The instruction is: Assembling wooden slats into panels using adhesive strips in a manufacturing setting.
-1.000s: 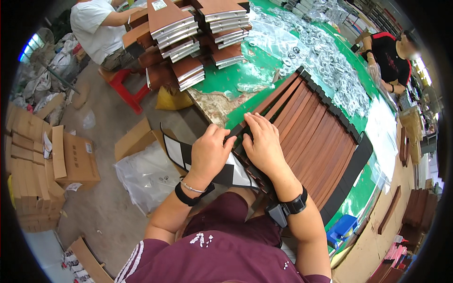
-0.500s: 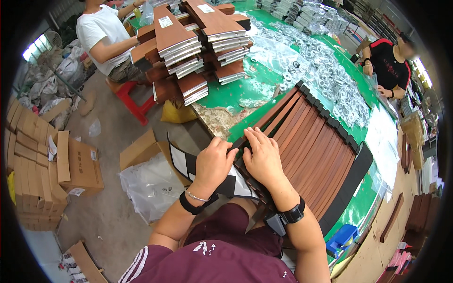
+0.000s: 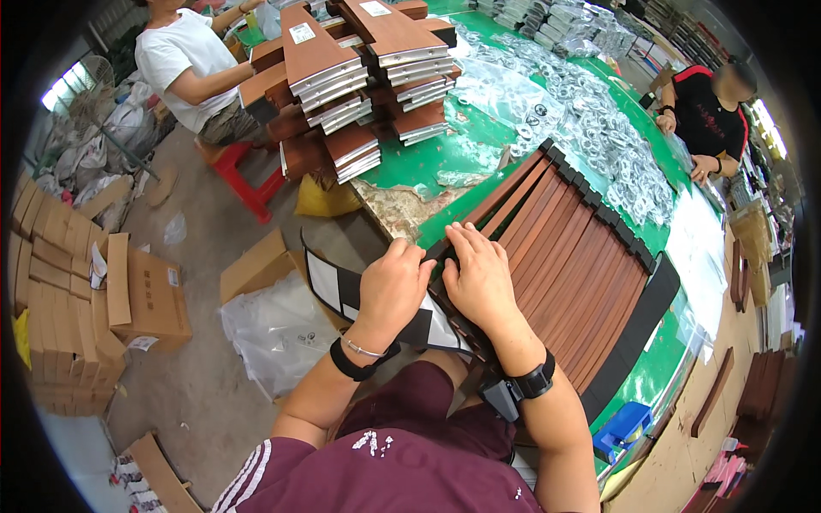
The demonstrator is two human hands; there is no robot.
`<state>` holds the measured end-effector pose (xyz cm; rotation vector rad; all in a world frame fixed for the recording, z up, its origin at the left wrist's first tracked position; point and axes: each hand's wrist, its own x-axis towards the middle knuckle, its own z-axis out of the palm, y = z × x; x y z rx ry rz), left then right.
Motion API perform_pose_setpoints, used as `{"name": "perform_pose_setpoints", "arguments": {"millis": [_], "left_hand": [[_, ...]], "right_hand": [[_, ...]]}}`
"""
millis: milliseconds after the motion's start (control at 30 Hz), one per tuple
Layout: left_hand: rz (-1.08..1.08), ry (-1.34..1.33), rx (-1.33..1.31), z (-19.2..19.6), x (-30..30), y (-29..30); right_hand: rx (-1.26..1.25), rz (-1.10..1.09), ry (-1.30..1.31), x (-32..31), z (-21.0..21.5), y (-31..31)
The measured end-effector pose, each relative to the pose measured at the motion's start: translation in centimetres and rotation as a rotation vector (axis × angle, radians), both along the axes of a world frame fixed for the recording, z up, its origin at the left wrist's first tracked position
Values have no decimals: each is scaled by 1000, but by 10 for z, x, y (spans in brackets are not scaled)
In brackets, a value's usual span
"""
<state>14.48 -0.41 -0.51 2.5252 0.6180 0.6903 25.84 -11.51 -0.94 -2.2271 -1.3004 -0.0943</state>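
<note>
Brown wood-grain slats point(image 3: 560, 274) lie side by side in front of me, with black caps point(image 3: 599, 205) along their far ends. At their near left corner, my right hand point(image 3: 481, 274) is closed over the outermost slat's edge, fingers bent downward. Close beside it, my left hand point(image 3: 393, 286) has its fingers curled and thumb toward the right hand; what it grips is hidden. A black strip with white patches point(image 3: 323, 278) hangs by my left wrist and passes under both hands. Another wide black band point(image 3: 629, 342) runs along the slats' right side.
Stacked brown panels point(image 3: 329, 64) stand at the table's far left. Bagged small parts point(image 3: 590, 128) cover the green tabletop point(image 3: 475, 167). A blue tape dispenser point(image 3: 623, 430) sits at right. An open carton point(image 3: 256, 265) is left. Two people point(image 3: 192, 64) work across the table.
My hands stay at the same corner, with only slight finger shifts. The whole view has moved a little. The person at the far right has lowered a hand.
</note>
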Motion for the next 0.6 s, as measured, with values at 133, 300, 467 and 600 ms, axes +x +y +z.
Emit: {"name": "perform_pose_setpoints", "arguments": {"millis": [133,300,467,600], "left_hand": [[-2,57,25,-2,1,0],[-3,44,37,-9,-1,-2],[58,-85,-2,-17,-7,-3],[77,-69,-24,-18,-12,1]], "right_hand": [[12,26,-1,0,2,0],[-25,61,-101,0,1,-1],[-33,39,-85,0,-1,1],[-27,38,-104,-1,-1,1]]}}
